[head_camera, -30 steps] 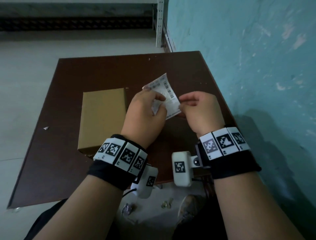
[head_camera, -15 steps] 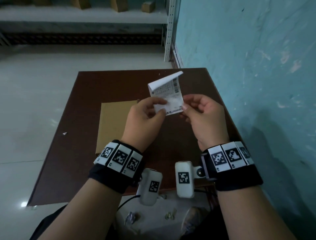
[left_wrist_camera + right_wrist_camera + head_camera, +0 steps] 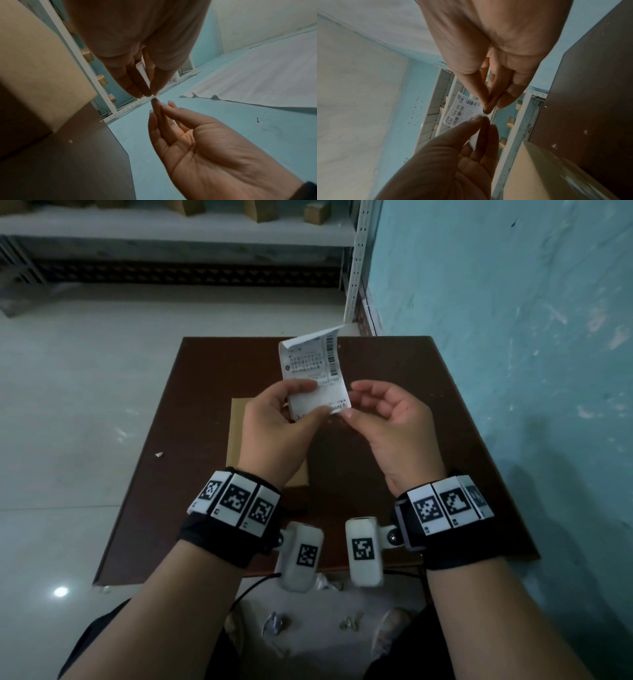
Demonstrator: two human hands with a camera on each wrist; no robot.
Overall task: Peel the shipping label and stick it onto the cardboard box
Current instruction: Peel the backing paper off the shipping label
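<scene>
The white shipping label (image 3: 313, 371) stands upright in the air over the brown table (image 3: 428, 422), its top edge curling forward. My left hand (image 3: 317, 400) pinches its lower part between thumb and fingers. My right hand (image 3: 351, 402) pinches the label's lower right corner with the thumb tip in front. The right wrist view shows the printed label (image 3: 462, 112) between both sets of fingertips. Only a thin white edge of the label (image 3: 143, 73) shows in the left wrist view. The cardboard box (image 3: 236, 436) lies flat on the table under my left hand, mostly hidden.
A blue wall (image 3: 513, 337) runs close along the table's right side. A white shelf rack (image 3: 354, 261) with small cardboard boxes stands at the back. A paper scrap (image 3: 159, 454) lies on the tiled floor at the left, and crumpled bits (image 3: 274, 621) lie by my feet.
Both hands have lifted the label and turned it from tilted to upright. My right thumb has shifted to the lower right corner. The box has not moved.
</scene>
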